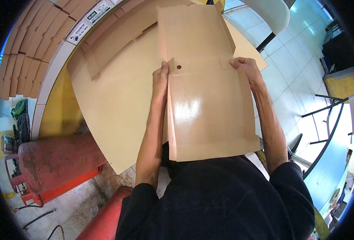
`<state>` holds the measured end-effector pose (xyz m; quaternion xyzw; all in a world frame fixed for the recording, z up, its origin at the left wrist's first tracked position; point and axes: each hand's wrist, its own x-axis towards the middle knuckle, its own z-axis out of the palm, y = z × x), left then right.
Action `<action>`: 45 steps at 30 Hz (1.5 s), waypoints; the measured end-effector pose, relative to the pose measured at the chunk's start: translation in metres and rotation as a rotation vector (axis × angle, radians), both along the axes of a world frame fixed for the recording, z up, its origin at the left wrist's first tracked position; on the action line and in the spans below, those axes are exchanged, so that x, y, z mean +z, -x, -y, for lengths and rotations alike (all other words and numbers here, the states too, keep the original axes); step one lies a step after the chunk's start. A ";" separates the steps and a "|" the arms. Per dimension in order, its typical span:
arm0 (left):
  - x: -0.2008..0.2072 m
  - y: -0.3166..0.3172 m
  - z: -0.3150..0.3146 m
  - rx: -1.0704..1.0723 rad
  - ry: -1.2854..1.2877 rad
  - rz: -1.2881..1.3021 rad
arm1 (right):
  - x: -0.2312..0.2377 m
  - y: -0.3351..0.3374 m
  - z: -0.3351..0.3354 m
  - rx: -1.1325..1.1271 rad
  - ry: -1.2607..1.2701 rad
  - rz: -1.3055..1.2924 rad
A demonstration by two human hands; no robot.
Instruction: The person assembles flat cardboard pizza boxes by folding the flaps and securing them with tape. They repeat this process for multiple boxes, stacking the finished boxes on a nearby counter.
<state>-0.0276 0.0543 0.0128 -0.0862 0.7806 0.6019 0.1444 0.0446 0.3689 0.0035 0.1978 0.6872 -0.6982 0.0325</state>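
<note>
I have 1 unfolded cardboard box [215, 114] between my 2 hands, over the pale tabletop [113, 116]. My left hand [160, 82] grasps its left edge, thumb up, just beside the round hole [179, 67]. My right hand [247, 71] pinches its right edge near the crease. The lower panel reaches my black shirt [221, 196].

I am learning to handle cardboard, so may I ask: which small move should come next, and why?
Perhaps bend the cardboard sheet slightly at its middle crease: the left hand and the right hand hold its opposite edges near that crease, while the upper panel and the lower panel are opened out.
</note>
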 end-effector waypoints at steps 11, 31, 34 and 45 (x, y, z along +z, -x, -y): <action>0.001 -0.081 0.004 0.068 -0.199 0.003 | 0.015 -0.029 0.043 -0.396 0.327 0.001; -0.002 -0.059 0.002 -0.018 -0.133 -0.018 | 0.003 -0.071 0.028 -0.139 0.573 0.073; 0.004 -0.060 0.000 0.022 -0.118 -0.009 | 0.006 -0.088 0.030 -0.072 0.470 0.176; -0.003 -0.111 0.017 -0.019 -0.098 -0.061 | -0.010 -0.084 0.027 -0.125 0.351 0.109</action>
